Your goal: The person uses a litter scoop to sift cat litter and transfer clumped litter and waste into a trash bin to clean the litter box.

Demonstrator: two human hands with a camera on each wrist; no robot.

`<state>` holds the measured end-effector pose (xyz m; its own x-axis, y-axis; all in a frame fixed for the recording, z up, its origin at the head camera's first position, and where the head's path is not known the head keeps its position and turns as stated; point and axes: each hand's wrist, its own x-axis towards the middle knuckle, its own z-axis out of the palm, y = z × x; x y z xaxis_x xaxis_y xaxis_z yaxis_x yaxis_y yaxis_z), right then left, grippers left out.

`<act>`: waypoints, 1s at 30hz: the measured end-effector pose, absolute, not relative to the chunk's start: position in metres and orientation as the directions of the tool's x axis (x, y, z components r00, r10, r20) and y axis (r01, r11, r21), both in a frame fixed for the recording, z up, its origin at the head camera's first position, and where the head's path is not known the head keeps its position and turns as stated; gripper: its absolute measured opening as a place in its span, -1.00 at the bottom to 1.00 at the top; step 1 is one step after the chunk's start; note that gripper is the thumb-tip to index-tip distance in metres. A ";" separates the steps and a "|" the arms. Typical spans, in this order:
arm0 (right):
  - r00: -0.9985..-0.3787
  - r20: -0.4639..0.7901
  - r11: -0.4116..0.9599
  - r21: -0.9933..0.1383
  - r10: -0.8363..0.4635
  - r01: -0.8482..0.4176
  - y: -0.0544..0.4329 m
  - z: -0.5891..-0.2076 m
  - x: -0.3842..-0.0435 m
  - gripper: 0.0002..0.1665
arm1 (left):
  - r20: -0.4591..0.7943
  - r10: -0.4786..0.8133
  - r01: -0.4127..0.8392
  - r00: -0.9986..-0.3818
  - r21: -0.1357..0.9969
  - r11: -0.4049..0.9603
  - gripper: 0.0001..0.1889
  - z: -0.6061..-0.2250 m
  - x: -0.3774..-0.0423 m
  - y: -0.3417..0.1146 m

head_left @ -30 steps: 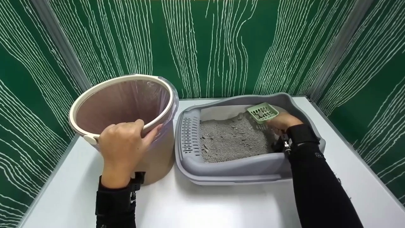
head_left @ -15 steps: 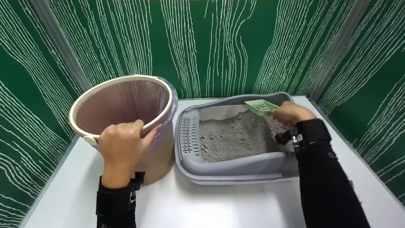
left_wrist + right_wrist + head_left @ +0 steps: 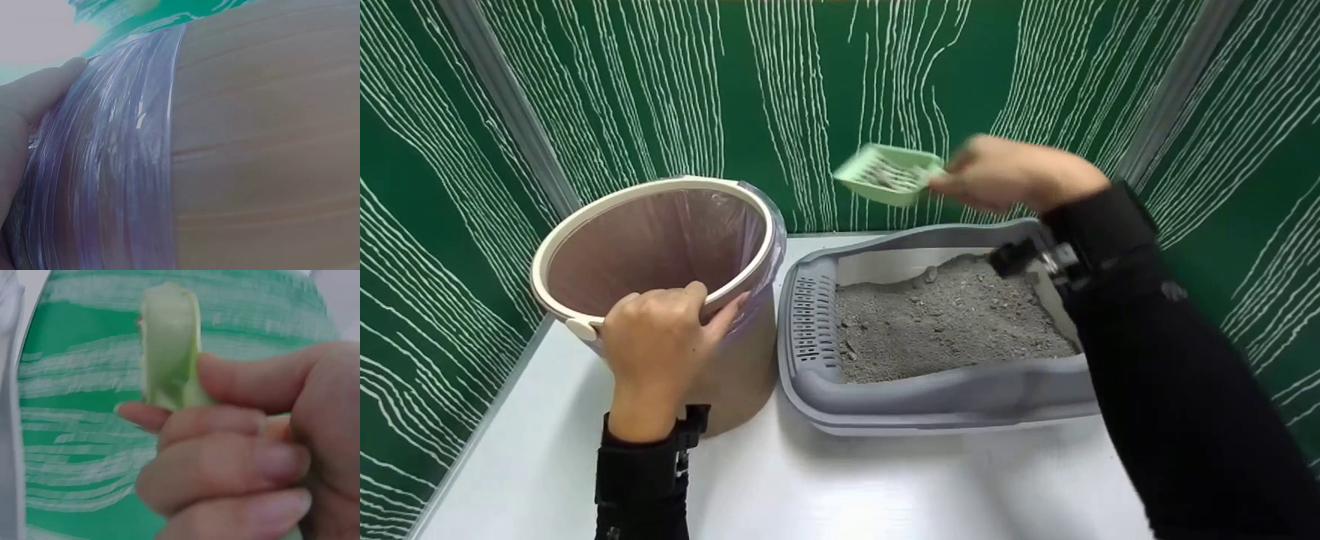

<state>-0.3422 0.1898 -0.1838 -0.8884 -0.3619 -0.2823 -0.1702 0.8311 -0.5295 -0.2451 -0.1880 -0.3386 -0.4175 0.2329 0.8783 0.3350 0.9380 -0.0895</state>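
Observation:
My right hand (image 3: 1012, 174) grips the handle of a light green slotted litter scoop (image 3: 891, 180), held in the air above the back of the litter box. Grey clumps lie in the scoop. In the right wrist view the fingers (image 3: 225, 467) curl round the handle and the scoop (image 3: 169, 343) is seen side-on. My left hand (image 3: 660, 337) grips the near rim of a beige trash bin (image 3: 731, 375), tipped slightly toward me. A clear purplish bag (image 3: 124, 140) lines the bin and folds over its outside. Grey litter (image 3: 945, 315) fills the grey litter box (image 3: 945, 401).
The bin and the litter box stand side by side on a white table (image 3: 840, 487). A slotted step (image 3: 815, 319) forms the box's left end. Green panels (image 3: 885, 75) with white wavy lines enclose the back and sides.
My right hand has lifted the scoop out of the litter box, up and to the left, with clumps in it. My left hand keeps its grip on the bin rim.

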 end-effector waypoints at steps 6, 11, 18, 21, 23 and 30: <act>-0.838 -0.271 0.817 -0.492 -0.473 -0.301 0.114 -0.147 -0.336 -0.51 | 0.876 0.234 0.329 -0.423 -0.092 0.940 -0.34 -0.338 -0.245 -0.188; -0.838 -0.204 0.823 -0.405 -0.506 -0.398 0.057 -0.147 -0.322 -0.53 | 0.884 0.226 0.321 -0.410 -0.092 0.942 -0.36 -0.338 -0.243 -0.189; -0.851 0.060 0.828 -0.201 -0.522 -0.523 0.010 -0.190 -0.306 -0.62 | 0.873 0.222 0.327 -0.434 -0.076 0.942 -0.38 -0.339 -0.244 -0.186; -0.782 0.197 0.806 0.140 -0.591 -0.575 0.000 -0.213 -0.302 -0.72 | 0.871 0.221 0.326 -0.440 -0.074 0.943 -0.41 -0.340 -0.245 -0.186; -0.719 0.251 0.747 0.389 -0.649 -0.539 -0.005 -0.225 -0.300 -0.79 | 0.870 0.219 0.322 -0.441 -0.074 0.944 -0.44 -0.340 -0.245 -0.187; -0.531 0.308 0.550 0.739 -0.789 -0.389 -0.009 -0.244 -0.300 -0.84 | 0.869 0.218 0.321 -0.444 -0.073 0.944 -0.50 -0.338 -0.245 -0.189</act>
<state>-0.3000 -0.0088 -0.2442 -0.5315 -0.7891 0.3079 -0.3887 0.5502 0.7391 -0.2453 -0.1888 -0.3378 -0.4441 0.2177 0.8692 0.3209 0.9443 -0.0725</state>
